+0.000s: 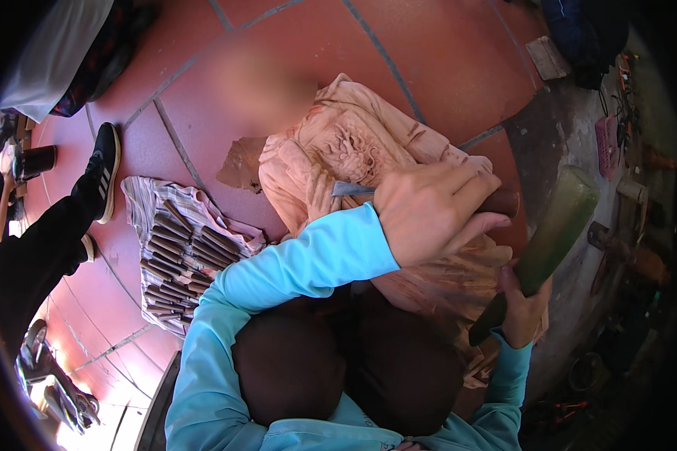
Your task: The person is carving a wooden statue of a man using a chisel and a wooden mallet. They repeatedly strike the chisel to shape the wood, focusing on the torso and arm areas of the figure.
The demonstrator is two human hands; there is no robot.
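Note:
A pale wooden carving of a robed figure (406,124) lies in front of my knees, with folds and a curling relief on its chest. My left hand (432,210) is closed around a chisel (353,189), and the flat metal blade points left against the carving. The end of its brown handle sticks out past my fingers on the right. At the right, my right hand (520,312) grips a long green mallet (564,222), tilted with its thick end up and away. The top of the carving is blurred.
On the left a striped cloth (139,203) bears several wooden-handled chisels (177,259). Beyond it stands another person's foot in a black shoe (107,169). A wood block (547,59) and a pink basket-like thing (607,146) lie at the right, near assorted tools.

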